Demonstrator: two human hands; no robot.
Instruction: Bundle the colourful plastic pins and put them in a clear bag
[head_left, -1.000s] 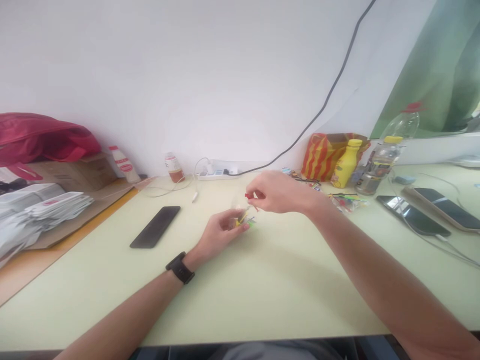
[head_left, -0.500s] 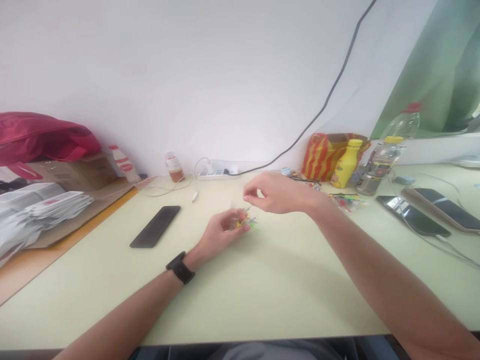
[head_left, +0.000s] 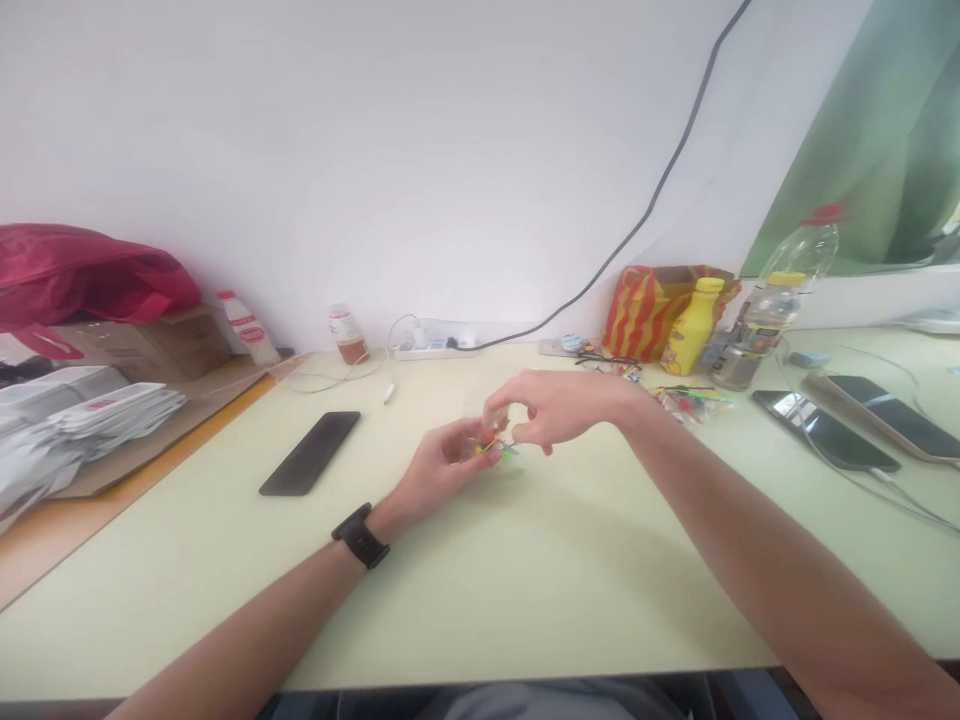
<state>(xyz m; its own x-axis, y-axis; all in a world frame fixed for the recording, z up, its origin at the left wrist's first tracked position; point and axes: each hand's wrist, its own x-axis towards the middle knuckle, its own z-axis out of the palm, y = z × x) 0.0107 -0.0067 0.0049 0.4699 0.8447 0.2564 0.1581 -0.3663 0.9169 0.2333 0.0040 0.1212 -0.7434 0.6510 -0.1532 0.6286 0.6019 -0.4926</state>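
My left hand [head_left: 442,448], with a black watch on its wrist, is closed around a clear plastic holder of small colourful pieces [head_left: 487,441]. Red, yellow, blue and green bits show between the fingers. I cannot tell whether the holder is a bag or a cup. Right above it is my right hand [head_left: 551,408], reaching in from the right. Its thumb and forefinger are apart, with the forefinger pointing down at the pieces. Nothing shows between those fingers.
A black phone [head_left: 310,453] lies left of my hands. At the back are a power strip [head_left: 431,345] and a small drink bottle [head_left: 347,335]. To the right stand a striped paper bag [head_left: 630,315], a yellow bottle [head_left: 691,328] and a packet of colourful bits [head_left: 694,403].
My right hand has come down and its pinched fingers have spread apart over the pieces. The left hand has stayed in place with its hold.
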